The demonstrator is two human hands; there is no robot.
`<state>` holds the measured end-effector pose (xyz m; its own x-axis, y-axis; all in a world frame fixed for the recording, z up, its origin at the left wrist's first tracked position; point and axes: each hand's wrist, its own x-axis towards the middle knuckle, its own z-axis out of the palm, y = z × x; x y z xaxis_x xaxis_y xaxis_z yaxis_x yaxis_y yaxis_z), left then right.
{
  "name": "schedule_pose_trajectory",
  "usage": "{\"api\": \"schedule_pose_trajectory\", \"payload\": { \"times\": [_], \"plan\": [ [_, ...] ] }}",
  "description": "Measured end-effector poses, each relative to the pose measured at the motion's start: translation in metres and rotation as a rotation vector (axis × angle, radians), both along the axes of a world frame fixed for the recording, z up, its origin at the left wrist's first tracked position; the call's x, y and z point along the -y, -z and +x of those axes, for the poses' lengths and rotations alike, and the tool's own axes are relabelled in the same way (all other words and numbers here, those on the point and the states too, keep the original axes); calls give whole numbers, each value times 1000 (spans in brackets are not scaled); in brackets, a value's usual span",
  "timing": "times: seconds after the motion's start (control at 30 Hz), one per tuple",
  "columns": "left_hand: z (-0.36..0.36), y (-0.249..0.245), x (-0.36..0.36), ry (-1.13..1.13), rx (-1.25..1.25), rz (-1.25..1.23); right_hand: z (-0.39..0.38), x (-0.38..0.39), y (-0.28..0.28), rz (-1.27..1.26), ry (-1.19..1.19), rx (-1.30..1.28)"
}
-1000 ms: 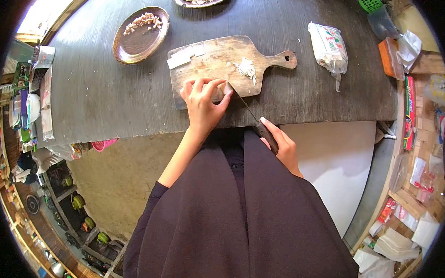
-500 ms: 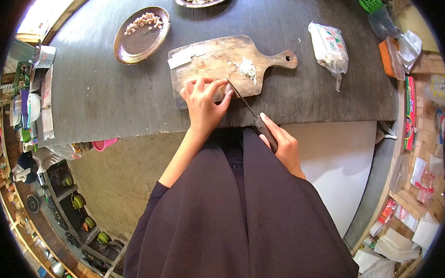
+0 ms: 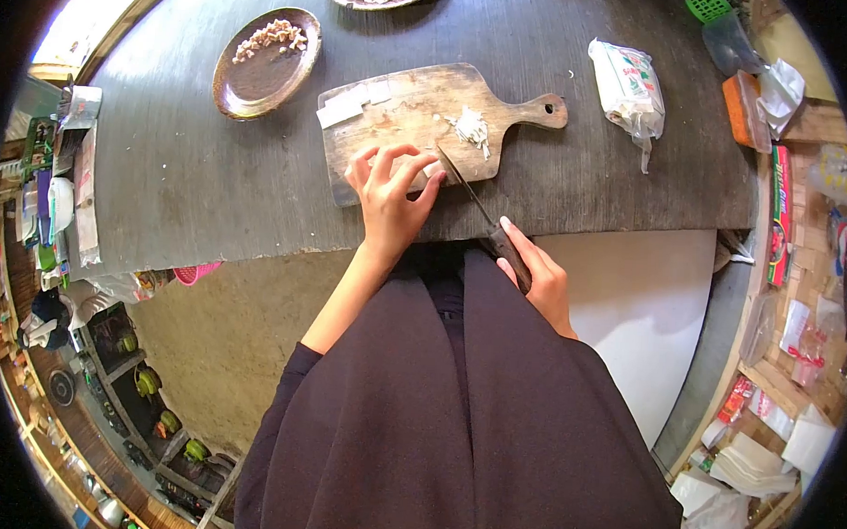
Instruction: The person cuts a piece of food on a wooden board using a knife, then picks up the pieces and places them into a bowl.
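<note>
My left hand [image 3: 389,193] rests on the near part of a wooden cutting board [image 3: 415,120], fingers curled and closed on a small pale white piece [image 3: 433,170]. In my right hand [image 3: 542,285] is the dark handle of a kitchen knife [image 3: 468,189]. Its blade slants up and left, with the tip beside the white piece and my left fingertips. A little heap of thin white strips [image 3: 470,126] lies near the board's handle. Flat white slabs [image 3: 345,105] lie at the board's upper left.
A brown oval plate [image 3: 266,86] with small pinkish-brown chunks stands left of the board. Another plate [image 3: 381,6] at the far edge holds pale shreds. A white plastic packet [image 3: 627,90] lies on the dark table [image 3: 175,172] at right. An orange tub [image 3: 746,110] stands beyond.
The knife and my right hand have shifted slightly right, so the blade stands a bit farther from my left fingertips. My left hand has barely moved.
</note>
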<state>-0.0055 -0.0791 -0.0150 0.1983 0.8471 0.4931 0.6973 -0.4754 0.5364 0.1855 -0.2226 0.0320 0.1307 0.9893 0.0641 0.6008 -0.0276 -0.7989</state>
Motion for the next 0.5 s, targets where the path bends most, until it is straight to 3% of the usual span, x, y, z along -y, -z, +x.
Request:
{"api": "schedule_pose_trajectory", "payload": {
  "times": [0.5],
  "plan": [
    [-4,2,2,33,-113,53,2,0,1,-18,6,17]
  ]
}}
